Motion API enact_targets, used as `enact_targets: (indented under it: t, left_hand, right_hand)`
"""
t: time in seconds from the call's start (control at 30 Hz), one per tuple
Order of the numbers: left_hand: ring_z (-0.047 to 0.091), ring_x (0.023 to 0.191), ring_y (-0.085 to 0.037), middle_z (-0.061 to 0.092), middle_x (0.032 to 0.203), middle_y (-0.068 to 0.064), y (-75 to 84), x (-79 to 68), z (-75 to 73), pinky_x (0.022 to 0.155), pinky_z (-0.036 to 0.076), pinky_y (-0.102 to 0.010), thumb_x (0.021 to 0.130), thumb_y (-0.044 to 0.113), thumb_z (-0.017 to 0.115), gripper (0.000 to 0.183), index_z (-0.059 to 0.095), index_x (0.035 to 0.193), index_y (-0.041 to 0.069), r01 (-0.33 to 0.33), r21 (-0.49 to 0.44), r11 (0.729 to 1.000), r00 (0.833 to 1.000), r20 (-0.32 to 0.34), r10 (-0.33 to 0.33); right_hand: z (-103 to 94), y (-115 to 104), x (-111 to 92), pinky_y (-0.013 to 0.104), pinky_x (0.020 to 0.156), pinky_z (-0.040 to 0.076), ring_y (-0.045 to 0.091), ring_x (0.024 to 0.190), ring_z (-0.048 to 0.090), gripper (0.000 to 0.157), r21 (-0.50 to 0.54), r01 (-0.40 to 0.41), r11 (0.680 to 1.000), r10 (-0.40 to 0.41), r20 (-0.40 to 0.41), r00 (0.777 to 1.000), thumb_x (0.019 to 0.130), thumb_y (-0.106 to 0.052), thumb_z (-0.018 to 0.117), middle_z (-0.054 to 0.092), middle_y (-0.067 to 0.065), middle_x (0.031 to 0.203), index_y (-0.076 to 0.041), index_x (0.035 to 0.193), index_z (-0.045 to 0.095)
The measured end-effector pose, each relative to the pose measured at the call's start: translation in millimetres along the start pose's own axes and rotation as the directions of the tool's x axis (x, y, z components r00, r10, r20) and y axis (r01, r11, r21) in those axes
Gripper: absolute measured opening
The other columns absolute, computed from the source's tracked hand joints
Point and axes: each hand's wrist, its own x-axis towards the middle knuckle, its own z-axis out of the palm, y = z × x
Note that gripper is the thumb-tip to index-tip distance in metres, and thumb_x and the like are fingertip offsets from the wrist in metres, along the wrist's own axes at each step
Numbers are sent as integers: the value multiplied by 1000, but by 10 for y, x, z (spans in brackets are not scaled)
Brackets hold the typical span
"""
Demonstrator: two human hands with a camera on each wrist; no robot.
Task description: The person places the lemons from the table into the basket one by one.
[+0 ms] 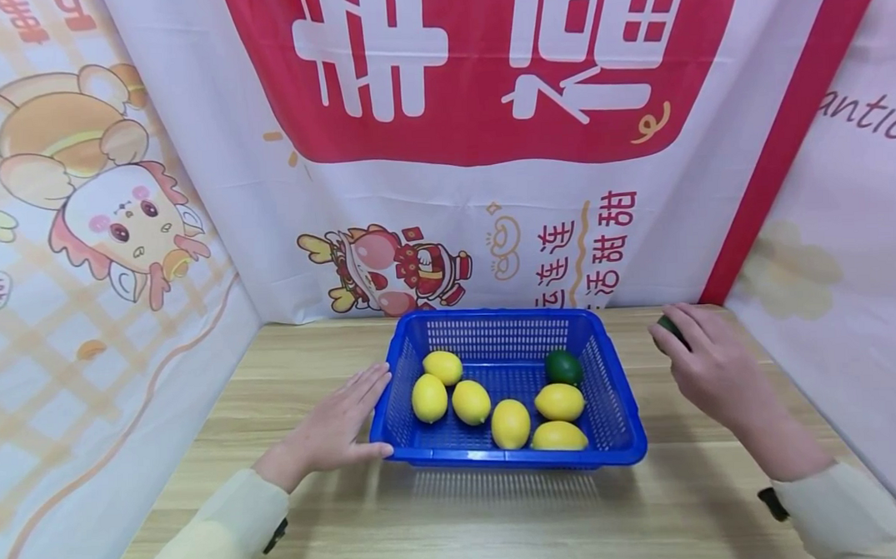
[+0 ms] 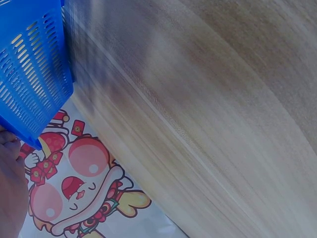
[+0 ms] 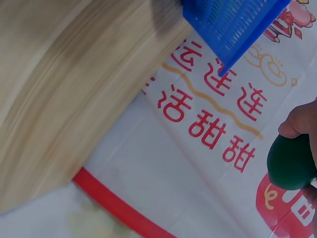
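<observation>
A blue plastic basket with slotted sides stands on the wooden table. Several yellow lemons lie in it, along with one dark green lime near the right side. My left hand rests against the basket's left end, its fingers extended along the rim and the thumb at the front corner. To the right of the basket, my right hand grips a second dark green lime between thumb and fingers, over the table's back right. Much of that lime is hidden behind the hand in the head view.
Behind the wooden table hangs a white and red printed cloth. Printed sheets also rise along the left side and the right side, close to the table edges.
</observation>
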Motion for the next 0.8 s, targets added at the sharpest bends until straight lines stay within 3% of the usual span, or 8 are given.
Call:
enact_targets:
  t: [0.17,0.27,0.4,0.63,0.7,0.8]
  left_hand:
    - [17,145,-32,17,159,-17,0,1,-3,115,19,-47,86,62,59,100,21,153,-2,1,-5,1000,1000,2,-1]
    - [17,145,-33,17,159,-17,1,3,-5,115,20,-47,86,63,58,100,21,153,-2,1,-7,1000,1000,3,-1]
    - [17,145,-33,18,159,-17,-1,7,-6,115,20,-47,86,63,58,100,21,153,-2,-1,-9,1000,1000,3,1]
    - [18,145,-33,18,159,-17,-8,9,-3,115,20,-47,87,64,57,100,21,153,-2,-2,-9,1000,1000,3,2]
    - [17,145,-33,18,159,-17,-11,8,1,115,20,-47,87,64,56,100,21,153,-2,-1,-9,1000,1000,3,1]
    - [17,145,-33,18,159,-17,-16,10,6,115,20,-47,87,64,57,100,21,153,-2,-2,-10,1000,1000,2,2]
  right_hand:
    - [32,-46,40,61,85,49,50,102,55,39,-2,-21,1000,21,80,997,97,-11,33,58,33,114,9,110,64]
    - [39,-85,72,60,89,48,48,107,54,30,-3,-30,1000,30,146,989,90,-4,47,57,32,117,8,113,63]
    - [63,-157,135,58,95,46,46,114,52,40,-11,-42,999,43,240,970,77,2,67,56,31,122,6,117,62]
    - [185,-294,267,56,94,47,44,115,53,52,39,-23,999,13,237,971,70,1,80,57,28,123,3,118,62]
    - [225,-328,296,56,94,47,43,116,53,38,56,-19,998,5,234,972,83,-5,71,57,27,125,2,119,62]
    - [277,-379,337,56,95,47,43,117,52,32,79,-8,997,-11,235,972,90,-7,60,56,27,127,2,121,62]
